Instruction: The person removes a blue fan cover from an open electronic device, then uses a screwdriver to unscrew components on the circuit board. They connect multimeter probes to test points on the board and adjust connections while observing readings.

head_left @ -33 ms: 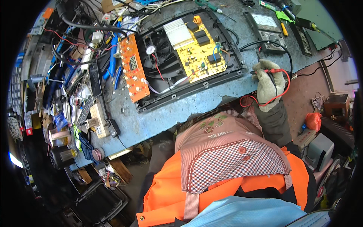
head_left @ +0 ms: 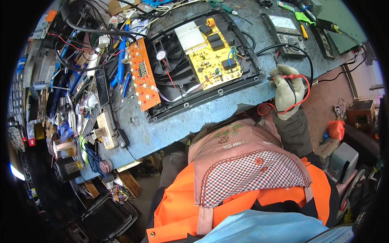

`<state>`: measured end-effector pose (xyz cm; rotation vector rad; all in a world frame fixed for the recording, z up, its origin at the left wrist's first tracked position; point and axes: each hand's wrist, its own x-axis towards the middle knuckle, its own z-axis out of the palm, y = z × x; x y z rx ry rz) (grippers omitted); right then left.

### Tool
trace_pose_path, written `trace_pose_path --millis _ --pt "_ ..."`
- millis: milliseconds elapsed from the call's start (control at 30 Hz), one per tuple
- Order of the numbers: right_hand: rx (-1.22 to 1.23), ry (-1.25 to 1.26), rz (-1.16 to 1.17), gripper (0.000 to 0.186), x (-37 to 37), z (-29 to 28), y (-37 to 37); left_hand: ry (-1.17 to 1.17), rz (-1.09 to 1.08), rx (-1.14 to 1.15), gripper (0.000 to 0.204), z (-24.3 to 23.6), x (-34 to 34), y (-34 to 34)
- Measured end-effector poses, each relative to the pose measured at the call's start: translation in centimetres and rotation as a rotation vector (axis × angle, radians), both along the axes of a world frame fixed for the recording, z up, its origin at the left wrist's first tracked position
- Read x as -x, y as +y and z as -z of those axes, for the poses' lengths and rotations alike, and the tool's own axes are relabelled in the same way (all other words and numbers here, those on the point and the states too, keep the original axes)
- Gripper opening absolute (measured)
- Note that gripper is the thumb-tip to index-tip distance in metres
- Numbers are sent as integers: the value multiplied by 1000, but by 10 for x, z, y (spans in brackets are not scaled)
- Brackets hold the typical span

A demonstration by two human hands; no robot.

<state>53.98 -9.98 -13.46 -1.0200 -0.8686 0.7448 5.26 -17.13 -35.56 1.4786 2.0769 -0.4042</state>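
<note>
Nothing visibly moved; R hand (head_left: 285, 97) still grips red/blk probes (head_left: 292, 76).

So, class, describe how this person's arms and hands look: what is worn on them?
The right hand wears a pale, greyish work glove. Its forearm is in a plain dark grey sleeve; farther up, dark fabric meets a bright orange jacket. No lettering can be made out on glove or sleeve. The left hand is out of view.

A beige power strip (head_left: 105, 123) and a green-handled screwdriver (head_left: 222, 5) lie well apart on the blue bench (head_left: 168, 128).
</note>
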Motion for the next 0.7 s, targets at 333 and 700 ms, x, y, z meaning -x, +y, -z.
trace_pose_path --millis 333,700 --pt "104 -114 -132 40 -1 7 1 -580 201 57 41 -177 -20 -12" --pt "100 -205 -118 38 -1 -5 -2 -1112 -148 -349 31 -323 7 5"
